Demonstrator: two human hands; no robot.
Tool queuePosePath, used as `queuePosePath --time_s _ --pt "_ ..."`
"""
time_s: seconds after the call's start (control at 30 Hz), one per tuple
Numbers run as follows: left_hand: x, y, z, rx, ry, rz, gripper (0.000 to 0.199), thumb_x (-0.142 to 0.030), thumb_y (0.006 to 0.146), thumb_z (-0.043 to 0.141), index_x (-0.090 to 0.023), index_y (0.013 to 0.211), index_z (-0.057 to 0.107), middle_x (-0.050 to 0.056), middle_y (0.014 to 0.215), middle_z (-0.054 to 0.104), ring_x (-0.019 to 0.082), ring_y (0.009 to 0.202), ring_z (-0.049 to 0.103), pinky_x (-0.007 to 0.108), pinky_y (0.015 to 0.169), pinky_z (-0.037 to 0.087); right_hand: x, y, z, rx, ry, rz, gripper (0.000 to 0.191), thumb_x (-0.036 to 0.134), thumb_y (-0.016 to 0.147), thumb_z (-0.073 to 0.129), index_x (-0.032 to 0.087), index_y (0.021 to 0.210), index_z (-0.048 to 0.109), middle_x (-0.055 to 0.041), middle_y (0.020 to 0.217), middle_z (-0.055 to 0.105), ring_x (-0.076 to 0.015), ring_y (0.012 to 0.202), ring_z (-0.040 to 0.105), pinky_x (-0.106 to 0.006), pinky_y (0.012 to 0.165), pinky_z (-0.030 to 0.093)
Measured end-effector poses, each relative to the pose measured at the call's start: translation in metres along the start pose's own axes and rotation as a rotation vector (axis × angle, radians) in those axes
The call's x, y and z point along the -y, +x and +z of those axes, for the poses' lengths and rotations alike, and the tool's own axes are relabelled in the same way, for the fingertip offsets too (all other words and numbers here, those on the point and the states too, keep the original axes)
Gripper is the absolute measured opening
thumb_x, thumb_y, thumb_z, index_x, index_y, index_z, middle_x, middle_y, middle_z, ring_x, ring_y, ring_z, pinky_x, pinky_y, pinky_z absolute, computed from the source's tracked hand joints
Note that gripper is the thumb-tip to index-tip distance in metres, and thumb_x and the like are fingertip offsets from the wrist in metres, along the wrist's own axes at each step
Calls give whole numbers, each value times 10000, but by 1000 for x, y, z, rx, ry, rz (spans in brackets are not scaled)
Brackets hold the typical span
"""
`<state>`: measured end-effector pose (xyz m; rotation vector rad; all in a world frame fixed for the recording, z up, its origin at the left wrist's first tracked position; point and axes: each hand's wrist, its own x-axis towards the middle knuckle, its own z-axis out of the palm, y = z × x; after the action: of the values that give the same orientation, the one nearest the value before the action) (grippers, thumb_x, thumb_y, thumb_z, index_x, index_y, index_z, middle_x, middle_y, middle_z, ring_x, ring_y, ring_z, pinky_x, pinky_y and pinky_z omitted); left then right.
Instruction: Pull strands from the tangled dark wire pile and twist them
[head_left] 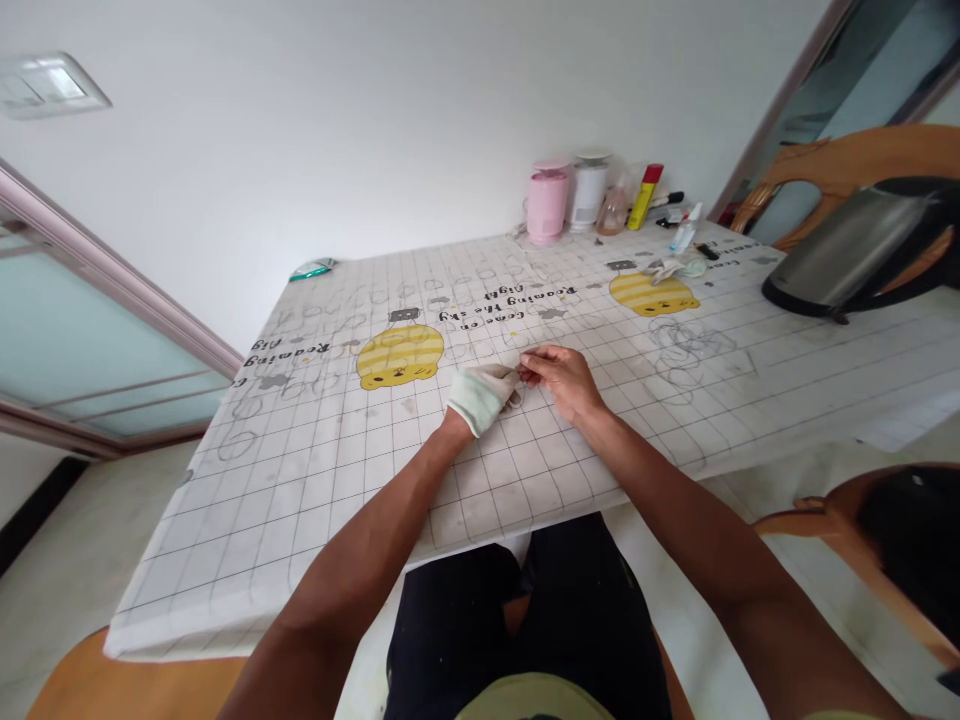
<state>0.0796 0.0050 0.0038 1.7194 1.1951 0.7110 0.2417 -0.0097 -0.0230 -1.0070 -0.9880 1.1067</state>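
Observation:
My left hand (484,393) wears a white glove with a pale green cuff, its fingers closed near the middle of the table. My right hand (562,380) is bare, and its thumb and fingers are pinched together right at the left hand's fingertips. Whatever lies between the fingers is too small to make out. Both hands are just above a white tablecloth (315,460) with a dark grid and yellow bear prints. Thin, dark looped strands (679,350) are on the cloth to the right.
A metal kettle (862,245) stands at the right. Along the back are a pink container (547,205), a white one (589,190), a yellow can with a red cap (645,197) and a small bottle (686,228). A crumpled glove (675,268) lies before them. A green packet (313,269) is at the back left.

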Motion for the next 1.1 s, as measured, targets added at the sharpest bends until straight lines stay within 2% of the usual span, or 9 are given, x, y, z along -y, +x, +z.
queuePosePath --time_s 0.2,0.4,0.57,0.67,0.73,0.8,0.87,1.0,1.1 --pt "-2 0 -2 1 -28 -31 292 -252 946 536 -186 722 709 22 643 704 111 528 604 196 489 450 5 2 -3 -103 -5 66 525 694 819 788 172 781 739 -117 755 758 -174 601 677 -256 453 461" --pt "0 -1 0 5 -37 -55 284 -256 938 563 -186 702 704 26 653 719 106 517 604 198 489 461 3 7 -6 -164 -36 75 529 684 877 733 172 742 719 -124 729 754 -149 515 618 -248 388 398" --pt "-4 1 -7 -15 -241 -59 192 -273 939 625 -151 862 753 54 711 741 109 503 603 225 490 468 6 6 -12 -181 -83 50 643 805 891 617 184 764 722 -131 748 754 -165 540 645 -256 389 419" --pt "-5 5 -14 -49 -373 -62 182 -261 956 614 -141 927 748 51 718 730 111 510 613 236 509 482 8 -2 -8 16 -142 56 542 723 847 749 182 820 738 -112 754 754 -172 576 662 -256 427 459" --pt "-5 8 -17 -49 -394 -59 189 -249 959 604 -141 878 737 43 695 711 111 515 614 236 516 489 8 -10 -3 157 -173 24 443 618 834 816 184 898 746 -83 744 751 -170 576 661 -263 452 483" --pt "-4 9 -18 -45 -393 -56 208 -228 963 590 -138 830 721 41 673 696 112 524 619 232 521 493 7 -15 3 198 -207 -45 372 536 844 821 192 967 749 -48 713 738 -161 556 649 -263 458 488" --pt "-3 9 -17 -56 -409 -69 203 -213 972 574 -126 871 727 44 677 699 117 533 627 232 523 498 5 -18 8 150 -249 -104 309 476 871 784 197 1001 757 -24 683 722 -147 534 631 -254 448 478" --pt "-4 7 -16 -86 -426 -112 265 -237 997 587 -96 1168 733 68 803 759 120 573 654 239 560 534 5 -16 8 -26 -303 -140 190 349 891 706 187 974 760 -17 662 709 -135 512 613 -238 419 453" --pt "-5 5 -12 -95 -362 -134 334 -238 1003 593 -99 1285 707 85 897 783 110 592 662 230 574 540 4 -13 6 -124 -329 -160 167 298 880 675 188 973 759 -21 670 715 -138 509 613 -237 412 441"
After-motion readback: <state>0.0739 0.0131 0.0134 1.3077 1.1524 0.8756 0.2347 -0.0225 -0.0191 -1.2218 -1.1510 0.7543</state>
